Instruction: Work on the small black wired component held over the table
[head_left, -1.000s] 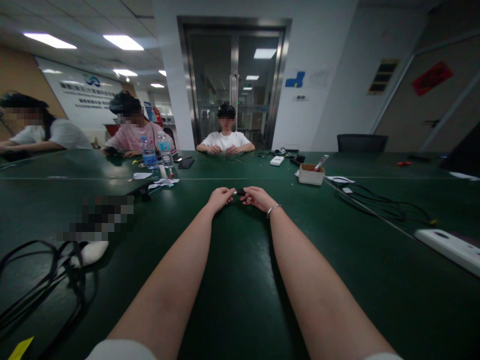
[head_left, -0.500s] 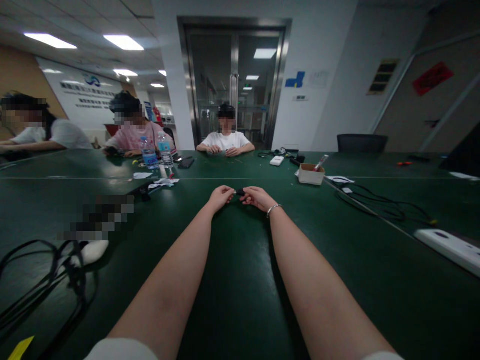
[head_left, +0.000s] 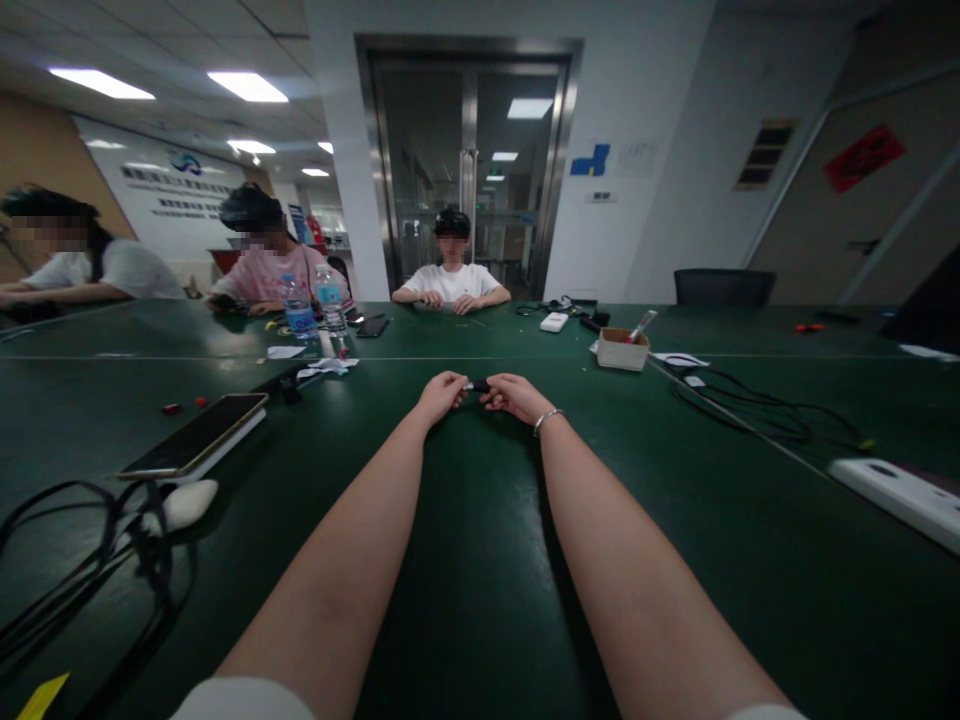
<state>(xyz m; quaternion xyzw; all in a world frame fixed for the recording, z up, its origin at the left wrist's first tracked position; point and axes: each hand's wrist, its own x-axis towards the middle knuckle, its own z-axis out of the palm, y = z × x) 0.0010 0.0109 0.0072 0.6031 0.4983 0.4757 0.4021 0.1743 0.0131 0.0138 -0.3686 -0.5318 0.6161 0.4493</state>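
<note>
Both my arms reach forward over the dark green table [head_left: 480, 520]. Between my fingertips is a small dark object [head_left: 478, 386] with a lighter, silvery part toward the left; what it is cannot be made out. My left hand [head_left: 444, 396] pinches its left end with closed fingers. On its other end, my right hand [head_left: 516, 398] is closed in a pinch, with a silver bracelet at the wrist. The two hands are a short gap apart, just above the tabletop.
At left lie a phone on a white block [head_left: 199, 435], a white mouse [head_left: 189, 504] and black cables [head_left: 112, 530]. Two bottles [head_left: 315, 305] stand beyond. At right are a small box [head_left: 622, 350], cables and a power strip [head_left: 900, 500]. Three people sit across.
My hands have barely moved, and the pinch on the small object looks the same. The person opposite has shifted the hands slightly.
</note>
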